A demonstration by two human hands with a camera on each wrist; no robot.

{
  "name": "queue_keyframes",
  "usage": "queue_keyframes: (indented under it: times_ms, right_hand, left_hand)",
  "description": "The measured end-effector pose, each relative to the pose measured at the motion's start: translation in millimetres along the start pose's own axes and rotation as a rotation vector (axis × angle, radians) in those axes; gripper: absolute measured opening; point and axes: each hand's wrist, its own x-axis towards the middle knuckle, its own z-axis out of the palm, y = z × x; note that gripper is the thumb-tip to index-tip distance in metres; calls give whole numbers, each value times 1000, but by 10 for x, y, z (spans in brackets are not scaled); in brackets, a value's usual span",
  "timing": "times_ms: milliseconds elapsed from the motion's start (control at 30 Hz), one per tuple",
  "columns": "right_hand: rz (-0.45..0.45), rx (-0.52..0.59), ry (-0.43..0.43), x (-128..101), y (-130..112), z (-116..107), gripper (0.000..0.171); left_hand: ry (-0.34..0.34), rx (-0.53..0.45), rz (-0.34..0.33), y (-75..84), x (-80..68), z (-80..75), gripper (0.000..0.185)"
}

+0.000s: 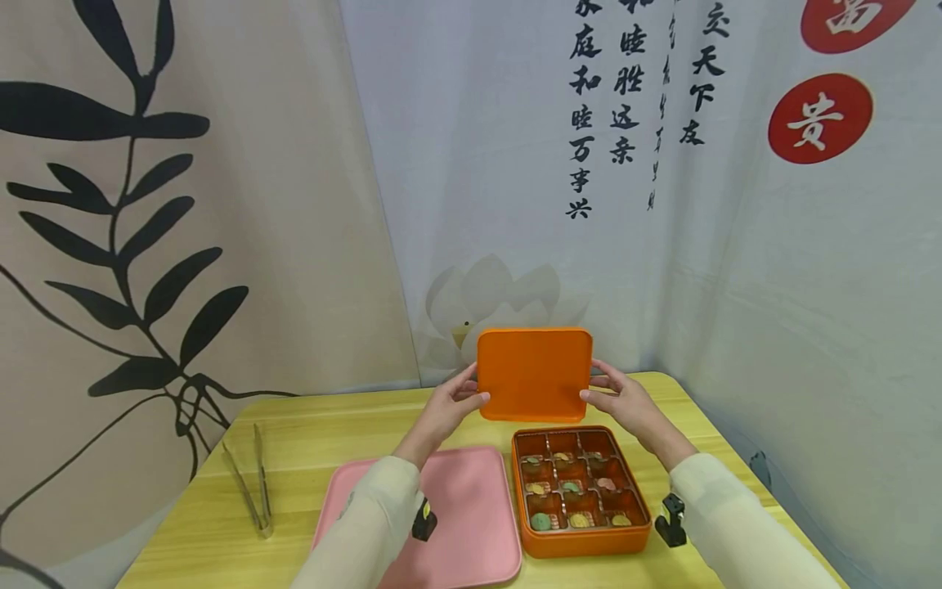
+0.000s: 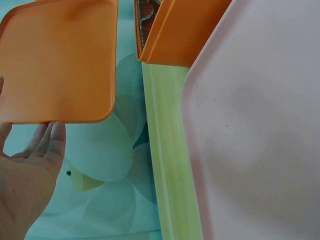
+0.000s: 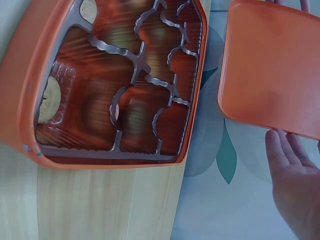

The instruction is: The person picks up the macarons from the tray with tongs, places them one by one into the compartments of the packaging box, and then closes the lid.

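One orange lid (image 1: 534, 375), upright and lifted clear above the far edge of the orange divided box (image 1: 581, 491) — pressed between left hand (image 1: 449, 402) and right hand (image 1: 621, 399), fingers straight, flat against its side edges, nothing curled round it. Probably light, stiff, smooth plastic — liable to slip from a mere squeeze; better taken with thumbs over the rim at both short sides. One box, nine compartments, most holding small pastries. One pink tray (image 1: 471, 515) just left of the box; one pair of metal tongs (image 1: 250, 483) well left of it.
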Motion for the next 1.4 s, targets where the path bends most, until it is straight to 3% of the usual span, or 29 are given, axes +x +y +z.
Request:
queue_keyframes:
  times_ms: [433, 633, 867, 1400]
  right_hand:
    - [23, 35, -15, -30, 14, -54, 80]
    - [39, 25, -23, -65, -17, -63, 78]
    - [49, 20, -38, -82, -11, -58, 79]
    - [56, -20, -13, -115, 13, -18, 74]
  left_hand:
    - [5, -57, 3, 11, -37, 108, 67]
    - [-31, -57, 1, 251, -189, 114, 64]
    - [-23, -92, 3, 14, -59, 157, 68]
    - [7, -101, -7, 20, -93, 274, 64]
